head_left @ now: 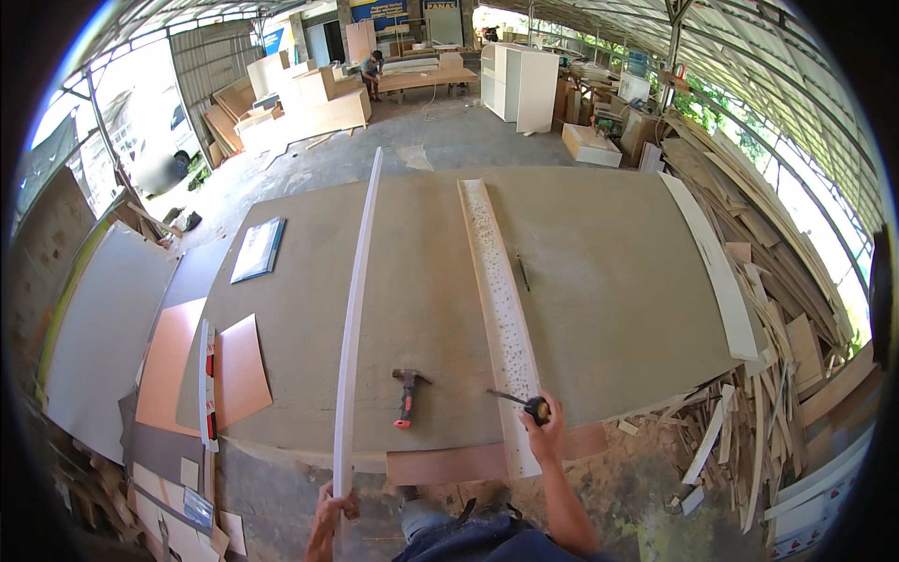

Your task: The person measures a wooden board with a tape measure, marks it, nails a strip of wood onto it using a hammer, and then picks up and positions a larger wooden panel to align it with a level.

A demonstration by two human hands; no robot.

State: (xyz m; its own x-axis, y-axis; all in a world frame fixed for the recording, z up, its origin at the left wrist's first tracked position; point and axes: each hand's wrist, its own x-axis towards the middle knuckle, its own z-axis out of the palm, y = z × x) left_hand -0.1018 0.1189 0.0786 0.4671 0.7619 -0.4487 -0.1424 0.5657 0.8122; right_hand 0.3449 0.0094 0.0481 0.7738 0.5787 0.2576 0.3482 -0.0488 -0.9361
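Currently, at far left, a pale sheet [103, 309] is seen, then a peach sheet [173, 361] and a white bar with red-and-black parts [210, 384] along the left side of the big brown tabletop [618, 281]. A blue-and-white flat pack [257, 250] is laid near the far left corner. Next, a long white strip [354, 309] is gripped near its lower end by the left hand [337, 506], fingers closed; contact with the tabletop can't be told. Right of it, a hammer [407, 398] is laid down, head away. Then comes a long speckled board [496, 272]; at its near end a tape measure [537, 409] is held in the right hand [548, 431], fingers wrapped. A thin dark stick [523, 273] lies just beside the board. Farther right, a white panel strip [707, 267] is placed, with wood offcuts [754, 403] piled beyond.
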